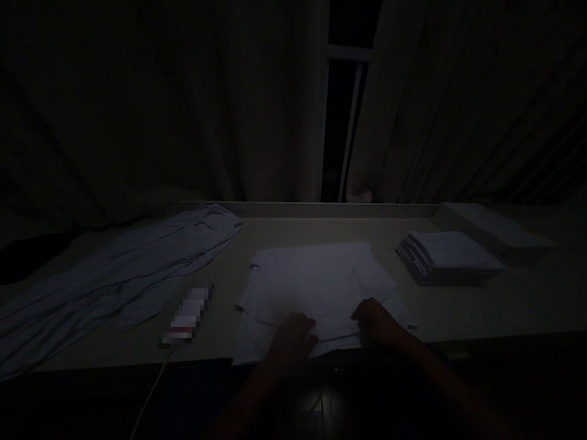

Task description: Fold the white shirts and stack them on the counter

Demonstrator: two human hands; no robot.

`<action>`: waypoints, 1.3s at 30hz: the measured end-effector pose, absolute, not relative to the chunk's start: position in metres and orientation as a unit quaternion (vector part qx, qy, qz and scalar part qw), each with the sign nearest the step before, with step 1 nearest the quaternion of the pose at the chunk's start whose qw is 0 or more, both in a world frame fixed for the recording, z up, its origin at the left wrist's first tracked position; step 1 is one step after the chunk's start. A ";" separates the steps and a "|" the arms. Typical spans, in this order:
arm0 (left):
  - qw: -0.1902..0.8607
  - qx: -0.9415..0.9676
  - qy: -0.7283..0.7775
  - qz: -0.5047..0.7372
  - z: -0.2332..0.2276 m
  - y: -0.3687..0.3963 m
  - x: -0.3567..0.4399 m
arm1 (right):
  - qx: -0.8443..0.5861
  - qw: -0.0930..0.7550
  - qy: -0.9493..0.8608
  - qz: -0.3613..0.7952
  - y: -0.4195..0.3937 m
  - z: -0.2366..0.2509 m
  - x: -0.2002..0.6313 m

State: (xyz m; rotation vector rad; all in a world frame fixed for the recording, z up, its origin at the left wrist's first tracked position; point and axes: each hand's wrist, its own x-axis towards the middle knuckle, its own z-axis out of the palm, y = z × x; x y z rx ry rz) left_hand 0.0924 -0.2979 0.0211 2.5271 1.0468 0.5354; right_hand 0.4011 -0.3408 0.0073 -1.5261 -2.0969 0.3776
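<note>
Both hands lie flat on a white cloth (316, 281) at the counter (504, 299) front edge: left hand (293, 336) & right hand (378, 321), fingers pressing its near hem, not clenched. Folded stack (447, 256) sits to the right, loose sheet (114, 275) to the left w/ a phone (187, 315) near it. Very dark.
</note>
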 end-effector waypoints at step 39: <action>0.192 0.894 0.389 0.113 0.035 -0.285 0.181 | -0.761 0.268 -0.584 0.085 -0.377 -0.019 0.349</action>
